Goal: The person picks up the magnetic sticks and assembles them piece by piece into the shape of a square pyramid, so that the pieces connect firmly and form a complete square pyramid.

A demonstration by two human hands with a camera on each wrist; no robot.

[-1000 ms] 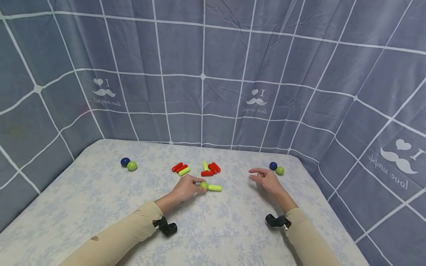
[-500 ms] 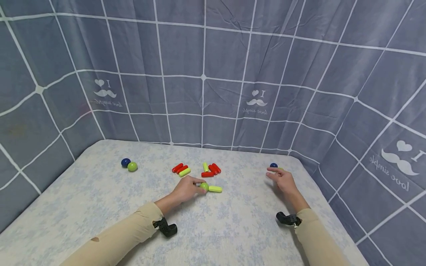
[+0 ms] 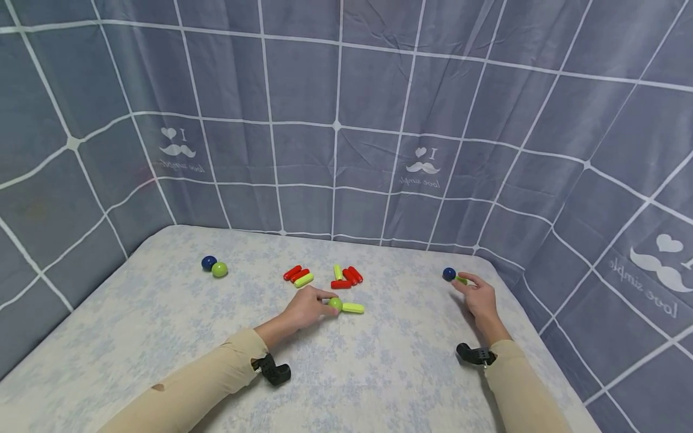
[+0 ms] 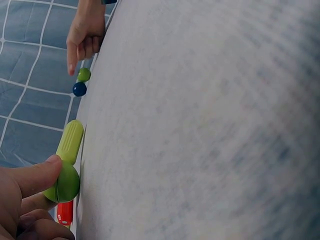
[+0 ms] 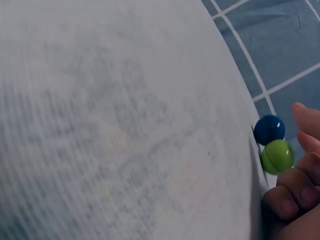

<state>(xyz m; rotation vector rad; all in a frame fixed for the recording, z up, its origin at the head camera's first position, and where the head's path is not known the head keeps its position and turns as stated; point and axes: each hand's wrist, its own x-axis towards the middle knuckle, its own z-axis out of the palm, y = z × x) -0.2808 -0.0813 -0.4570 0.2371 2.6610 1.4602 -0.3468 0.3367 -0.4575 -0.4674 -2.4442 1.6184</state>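
The hands are well apart; the left hand [image 3: 310,308] pinches a green ball [image 3: 335,304] mid-table, a yellow stick [image 3: 354,308] against its right side; near the far right corner of the table [image 3: 400,373], the right hand [image 3: 479,299] has thumb and forefinger parted at a second green ball [image 5: 278,157], contact unclear, beside a blue ball [image 3: 449,274]; two stick clusters [image 3: 352,276] lie towards the far edge.

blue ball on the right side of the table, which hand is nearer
Right. The right hand is just right of the blue ball; the left hand is much farther away, to its left, pinching a green ball.
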